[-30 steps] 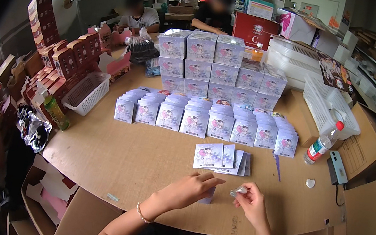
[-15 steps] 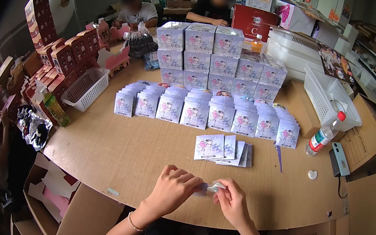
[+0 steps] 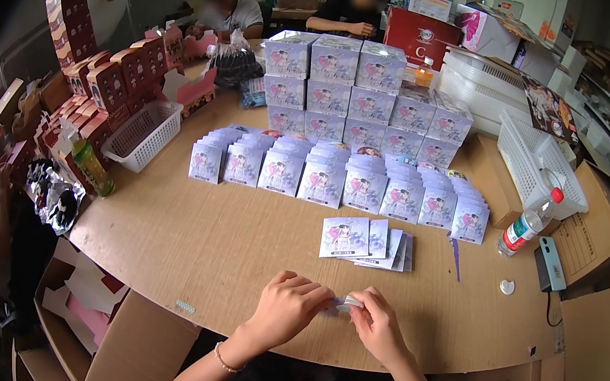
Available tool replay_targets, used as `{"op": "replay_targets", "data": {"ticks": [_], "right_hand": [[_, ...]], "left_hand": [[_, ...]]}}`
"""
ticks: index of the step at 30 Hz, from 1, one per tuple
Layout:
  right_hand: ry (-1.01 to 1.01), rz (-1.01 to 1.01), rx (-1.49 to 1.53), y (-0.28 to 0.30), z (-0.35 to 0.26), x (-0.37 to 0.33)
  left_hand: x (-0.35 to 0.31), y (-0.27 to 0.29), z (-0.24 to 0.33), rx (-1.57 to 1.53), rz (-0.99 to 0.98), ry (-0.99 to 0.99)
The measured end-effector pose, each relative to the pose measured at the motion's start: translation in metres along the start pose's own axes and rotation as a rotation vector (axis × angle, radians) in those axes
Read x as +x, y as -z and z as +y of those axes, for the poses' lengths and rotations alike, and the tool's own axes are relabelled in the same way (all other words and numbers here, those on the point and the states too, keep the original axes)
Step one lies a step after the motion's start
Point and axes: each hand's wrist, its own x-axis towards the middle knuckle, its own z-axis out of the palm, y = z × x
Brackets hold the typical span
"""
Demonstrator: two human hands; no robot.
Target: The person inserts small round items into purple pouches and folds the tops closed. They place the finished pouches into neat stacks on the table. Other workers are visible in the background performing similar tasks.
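Observation:
Near the table's front edge, my left hand [image 3: 284,304] is closed, its fingertips pinching a small lilac packet [image 3: 337,305]. Just to its right, my right hand [image 3: 381,327] pinches a small whitish round piece [image 3: 353,302] at the packet's other end. The fingers hide much of both, so their exact kind is unclear. Beyond my hands lies a loose fan of square printed packets [image 3: 345,238]. Farther back, several rows of similar lilac packets [image 3: 322,184] stand upright, overlapping, in front of stacked lilac printed boxes [image 3: 370,105].
At right are a red-capped bottle [image 3: 529,224], a small white piece [image 3: 507,286], a pale power strip [image 3: 551,263] and a white basket [image 3: 537,159]. At left, another basket [image 3: 144,135] sits by red boxes [image 3: 110,84] and a green bottle [image 3: 92,166]. Two people sit across the table.
The view has shifted slightly. My hands stay together at the same spot, and the right fingers have moved a little on the whitish piece.

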Motion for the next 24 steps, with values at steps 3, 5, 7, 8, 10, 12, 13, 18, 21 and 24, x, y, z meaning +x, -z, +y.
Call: {"op": "replay_targets", "data": {"ticks": [3, 5, 7, 8, 10, 12, 13, 18, 21, 24], "right_hand": [[0.099, -0.005, -0.113, -0.012, 0.025, -0.007], [0.094, -0.002, -0.126, -0.013, 0.027, -0.01], [0.065, 0.035, -0.083, -0.012, 0.026, -0.011], [0.039, 0.07, -0.034, -0.009, 0.026, -0.011], [-0.009, 0.111, 0.025, -0.004, 0.019, -0.007], [-0.052, 0.122, 0.046, 0.001, 0.007, 0.0], [-0.021, 0.116, 0.058, 0.001, 0.006, 0.003], [-0.066, 0.094, 0.254, -0.002, 0.011, -0.002], [-0.047, 0.095, 0.287, -0.004, 0.01, -0.002], [-0.002, 0.089, 0.185, -0.008, 0.011, 0.001]], "left_hand": [[0.001, -0.004, -0.006, -0.05, 0.012, 0.024], [0.003, -0.003, -0.009, -0.073, 0.019, 0.029], [0.003, -0.001, -0.012, -0.086, 0.028, 0.021], [0.003, 0.001, -0.013, -0.069, 0.014, 0.017], [0.001, 0.005, -0.012, -0.036, -0.01, 0.009], [0.001, 0.003, -0.011, -0.017, -0.005, -0.033], [0.002, 0.003, -0.01, -0.007, 0.001, -0.059], [-0.002, -0.002, -0.006, -0.019, 0.0, -0.065], [-0.002, 0.0, -0.003, -0.026, -0.006, -0.071], [0.001, 0.0, -0.005, -0.037, 0.005, -0.075]]}}
